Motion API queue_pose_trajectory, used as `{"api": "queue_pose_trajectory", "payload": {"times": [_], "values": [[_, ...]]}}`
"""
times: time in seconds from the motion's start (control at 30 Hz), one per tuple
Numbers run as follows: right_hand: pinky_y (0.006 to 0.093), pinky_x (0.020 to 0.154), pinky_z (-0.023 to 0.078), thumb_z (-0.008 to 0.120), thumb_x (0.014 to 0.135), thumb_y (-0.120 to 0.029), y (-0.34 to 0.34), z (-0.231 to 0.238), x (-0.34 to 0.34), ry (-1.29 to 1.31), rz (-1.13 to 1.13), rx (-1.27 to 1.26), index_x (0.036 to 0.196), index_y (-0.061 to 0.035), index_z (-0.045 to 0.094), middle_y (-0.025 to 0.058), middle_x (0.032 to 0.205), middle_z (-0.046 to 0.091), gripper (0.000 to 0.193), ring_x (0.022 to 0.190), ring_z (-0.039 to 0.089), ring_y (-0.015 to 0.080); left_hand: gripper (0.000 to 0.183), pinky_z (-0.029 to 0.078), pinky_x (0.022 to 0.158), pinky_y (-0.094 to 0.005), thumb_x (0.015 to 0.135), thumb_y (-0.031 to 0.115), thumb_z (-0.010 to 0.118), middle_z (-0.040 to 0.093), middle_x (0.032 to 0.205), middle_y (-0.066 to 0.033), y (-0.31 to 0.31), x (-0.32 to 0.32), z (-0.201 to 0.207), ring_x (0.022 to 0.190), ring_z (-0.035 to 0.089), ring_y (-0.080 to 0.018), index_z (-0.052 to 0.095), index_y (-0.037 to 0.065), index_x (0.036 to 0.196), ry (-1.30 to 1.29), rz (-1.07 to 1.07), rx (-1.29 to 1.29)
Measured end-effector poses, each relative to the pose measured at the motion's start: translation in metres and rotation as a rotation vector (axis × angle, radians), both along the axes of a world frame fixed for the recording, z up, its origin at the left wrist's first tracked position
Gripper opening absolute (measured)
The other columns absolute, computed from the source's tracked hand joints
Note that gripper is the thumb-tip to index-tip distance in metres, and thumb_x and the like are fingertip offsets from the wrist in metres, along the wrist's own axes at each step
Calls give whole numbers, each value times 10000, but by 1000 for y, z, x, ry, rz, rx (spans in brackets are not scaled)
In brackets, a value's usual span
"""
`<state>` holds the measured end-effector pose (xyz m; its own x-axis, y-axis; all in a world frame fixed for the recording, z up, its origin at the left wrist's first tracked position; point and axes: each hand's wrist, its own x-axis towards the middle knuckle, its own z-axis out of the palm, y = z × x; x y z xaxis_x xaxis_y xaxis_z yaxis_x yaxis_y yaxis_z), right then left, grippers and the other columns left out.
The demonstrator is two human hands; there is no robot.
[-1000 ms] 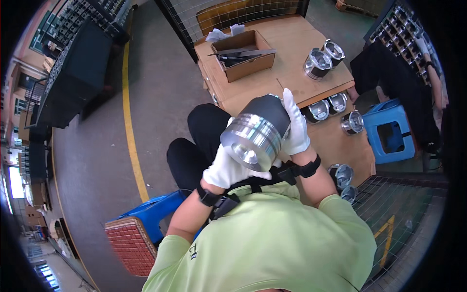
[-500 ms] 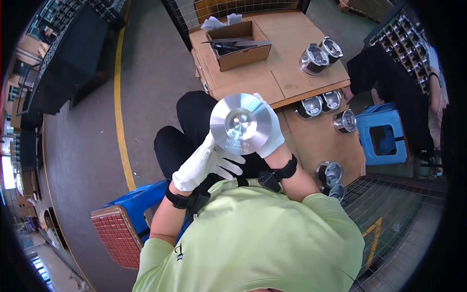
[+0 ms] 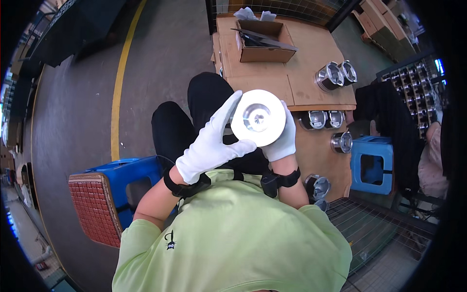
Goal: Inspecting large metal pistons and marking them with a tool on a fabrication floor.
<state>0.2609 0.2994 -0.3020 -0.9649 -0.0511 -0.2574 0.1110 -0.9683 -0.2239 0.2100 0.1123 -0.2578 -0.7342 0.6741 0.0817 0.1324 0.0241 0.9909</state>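
Observation:
A shiny metal piston (image 3: 243, 127) is held up before my lap, its round crown with a dished centre facing up and shining brightly. My right hand (image 3: 283, 141), in a white glove, grips it from the right and beneath; most of those fingers are hidden behind it. Also gloved in white, my left hand (image 3: 208, 146) clasps the piston's left side, thumb along the lower edge and fingers up toward the upper left edge. Two more pistons (image 3: 329, 77) stand together on the cardboard-covered table (image 3: 262, 85) ahead to the right.
An open cardboard box (image 3: 265, 55) with dark flat pieces sits on the table. Several pistons (image 3: 342, 142) rest on a lower cardboard surface at right. Blue stools (image 3: 372, 165) stand on both sides. Another person's dark-clothed legs (image 3: 389, 121) show at far right, near a piston rack (image 3: 411, 92).
My left hand has risen from below the piston to clasp its left side, fingers opening around it. The piston has shifted slightly right, and its crown now glares white. The whole view has turned somewhat.

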Motion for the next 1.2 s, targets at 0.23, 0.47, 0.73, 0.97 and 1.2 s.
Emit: {"api": "queue_pose_trajectory", "payload": {"times": [0.23, 0.47, 0.73, 0.97, 1.2], "values": [[356, 875, 529, 487, 996, -386, 4, 7, 2, -178, -157, 213, 1098, -5, 653, 119, 1049, 700, 428, 966, 671, 228, 1051, 388, 1071, -357, 634, 138, 895, 437, 1415, -100, 4, -1, 11, 1265, 481, -203, 295, 90, 1496, 46, -58, 23], [357, 858, 536, 476, 999, -384, -4, 15, 3, -140, -36, 163, 1085, 3, 650, 130, 1046, 700, 433, 939, 677, 238, 696, 443, 971, -295, 756, 217, 829, 573, 1158, -55, 22, -5, 9, 1094, 549, -146, 497, 80, 1353, 14, 105, 25], [354, 839, 542, 479, 1003, -377, 4, 13, -6, 18, -40, -9, 1047, 0, 666, 115, 994, 706, 423, 908, 676, 234, 537, 470, 960, -308, 1048, 448, 357, 650, 1125, -87, 7, -22, -19, 1058, 607, -168, 563, -3, 1255, -553, 136, 166], [259, 763, 449, 406, 1054, -302, 30, 36, -7, 361, -84, 1410, 1216, 70, 594, 48, 891, 600, 447, 809, 540, 118, 941, 460, 749, -745, 857, 795, 321, 419, 1403, -300, 23, -9, -14, 1097, 474, -641, 315, 92, 1482, -1735, -563, 823], [327, 762, 466, 433, 1020, -310, 8, 76, 2, 510, -395, 1549, 969, 13, 670, 119, 918, 647, 404, 833, 607, 246, 872, 507, 764, -699, 871, 737, 415, 392, 1435, -280, 10, -16, -26, 1152, 507, -564, 307, 129, 1486, -1363, -600, 878]]}}
